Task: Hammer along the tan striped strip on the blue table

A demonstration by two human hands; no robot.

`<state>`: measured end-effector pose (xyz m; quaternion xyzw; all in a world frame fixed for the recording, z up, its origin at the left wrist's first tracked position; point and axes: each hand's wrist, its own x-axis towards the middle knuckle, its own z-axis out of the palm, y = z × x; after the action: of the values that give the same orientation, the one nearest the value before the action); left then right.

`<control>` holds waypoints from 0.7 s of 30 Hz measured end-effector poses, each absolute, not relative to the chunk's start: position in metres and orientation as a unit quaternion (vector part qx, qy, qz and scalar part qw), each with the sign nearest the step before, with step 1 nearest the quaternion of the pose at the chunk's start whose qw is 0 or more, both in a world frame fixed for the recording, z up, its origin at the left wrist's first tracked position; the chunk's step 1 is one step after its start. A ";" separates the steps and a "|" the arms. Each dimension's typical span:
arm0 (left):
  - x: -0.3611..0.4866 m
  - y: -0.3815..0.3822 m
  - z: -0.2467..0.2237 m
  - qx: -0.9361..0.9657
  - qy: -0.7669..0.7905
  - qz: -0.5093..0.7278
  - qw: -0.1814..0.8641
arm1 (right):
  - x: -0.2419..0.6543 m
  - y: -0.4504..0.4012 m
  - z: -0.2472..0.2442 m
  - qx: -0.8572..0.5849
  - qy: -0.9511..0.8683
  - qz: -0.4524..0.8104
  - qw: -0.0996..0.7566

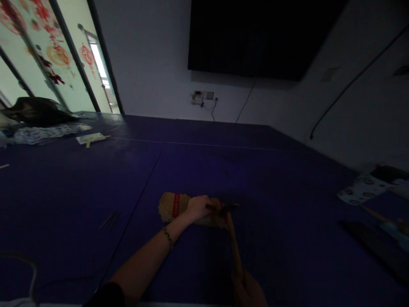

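A hammer with a pale wooden handle (235, 247) and a dark head reaches up from the lower right. My right hand (249, 290) is wrapped round the lower end of its handle. Beside the hammer head, my left hand (198, 207) is closed over a flat brown piece of cardboard (166, 207) with a red printed band; what its fingers pinch is too small and dark to make out. The cardboard lies on the dark blue surface (191, 170). Several thin, dark, nail-like rods (110, 220) lie to the left.
A white packet (91, 138) with yellowish strips and a dark bag (40, 111) are at the back left. A pale patterned item (364, 188) and a long black object (372, 247) lie at the right. A large black screen (255, 38) hangs on the wall.
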<state>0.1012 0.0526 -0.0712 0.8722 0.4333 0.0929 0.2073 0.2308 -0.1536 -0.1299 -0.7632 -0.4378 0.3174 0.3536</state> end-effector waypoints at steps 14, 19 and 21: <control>0.100 0.066 -0.085 0.884 0.314 0.156 0.308 | 0.229 -0.154 -0.134 -0.754 -0.435 0.345 0.350; 0.100 0.064 -0.085 0.875 0.328 0.165 0.316 | 0.230 -0.152 -0.135 -0.755 -0.450 0.344 0.329; 0.100 0.063 -0.086 0.872 0.331 0.171 0.317 | 0.230 -0.151 -0.133 -0.754 -0.455 0.345 0.325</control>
<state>0.0999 0.0626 -0.0856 0.8721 0.3308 0.1712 0.3174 0.2296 -0.1511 -0.1329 -0.7541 -0.4548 0.3447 0.3251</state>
